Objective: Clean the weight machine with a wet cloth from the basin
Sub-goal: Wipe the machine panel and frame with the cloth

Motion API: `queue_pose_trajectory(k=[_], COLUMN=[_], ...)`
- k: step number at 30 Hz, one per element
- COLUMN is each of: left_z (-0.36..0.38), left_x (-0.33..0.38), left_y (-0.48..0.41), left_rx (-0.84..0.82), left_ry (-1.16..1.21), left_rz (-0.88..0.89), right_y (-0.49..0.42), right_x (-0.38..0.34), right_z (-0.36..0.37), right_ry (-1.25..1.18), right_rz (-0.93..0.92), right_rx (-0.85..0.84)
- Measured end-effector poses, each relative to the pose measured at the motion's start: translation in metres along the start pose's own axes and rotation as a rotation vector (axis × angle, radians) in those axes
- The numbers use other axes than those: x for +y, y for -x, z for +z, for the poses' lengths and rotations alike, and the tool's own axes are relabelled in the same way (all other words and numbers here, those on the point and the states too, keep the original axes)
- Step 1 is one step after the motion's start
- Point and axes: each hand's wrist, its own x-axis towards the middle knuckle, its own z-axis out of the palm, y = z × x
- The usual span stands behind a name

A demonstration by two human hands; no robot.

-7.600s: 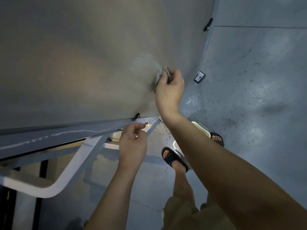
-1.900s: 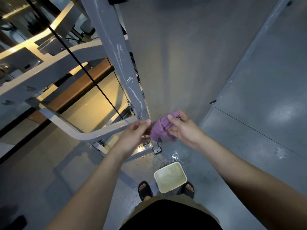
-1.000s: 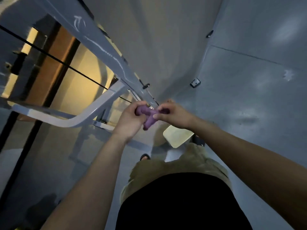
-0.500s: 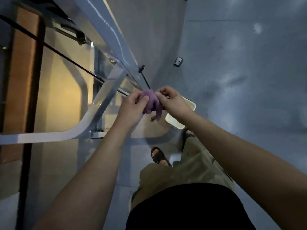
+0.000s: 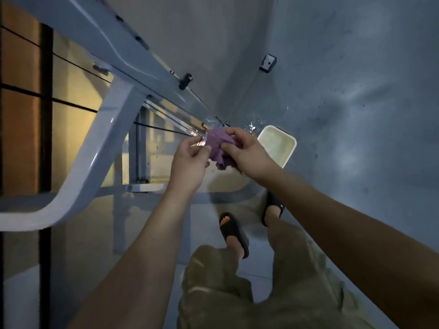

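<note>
Olive fabric shorts (image 5: 237, 293) and black slide sandals (image 5: 234, 231) nearest, on grey concrete floor (image 5: 356, 115). Beyond, left hand (image 5: 188, 162) and right hand (image 5: 249, 157) raised close together, fingers of both curled, pinching crumpled purple cloth (image 5: 217, 144) between them in mid-air. Just past, cream rectangular plastic basin (image 5: 285, 134) on wet floor, near pale grey metal weight machine frame (image 5: 95, 148).

The purple cloth (image 5: 217, 148) looks soft, crumpled and matt. At its 9 o'clock, the weight machine's frame (image 5: 95, 148) is smooth painted metal with a pale gloss. The basin (image 5: 278, 148) at its 3 o'clock is smooth cream plastic. The floor (image 5: 356, 138) is matt, mottled concrete.
</note>
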Motion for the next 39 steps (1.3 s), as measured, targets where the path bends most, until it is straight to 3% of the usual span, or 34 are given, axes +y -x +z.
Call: queue_pose_trajectory(k=[13,16,21,28,39], left_z=[0.046,0.065,0.082,0.071,0.032], left_x=[-0.129,-0.154,-0.18,-0.17,-0.133], left_y=[-0.172,-0.206,-0.254,-0.267,-0.276], left_rx=[0.183,0.281,0.415,0.534,0.343], left_ry=[0.033,0.116,0.154,0.189,0.154], left_rz=[0.088,0.171,0.47,0.776,0.837], right_y=[-0.15,-0.196,-0.258,-0.28,-0.266], right_x=[0.144,0.175,0.202,0.192,0.082], right_z=[-0.063,-0.071,-0.07,-0.061,-0.036], right_ry=[-0.081,-0.093,-0.142,-0.104,0.029], right_rz=[0.029,-0.054,-0.238,-0.471,-0.945], right_rx=[0.19,0.214,0.271,0.319,0.629])
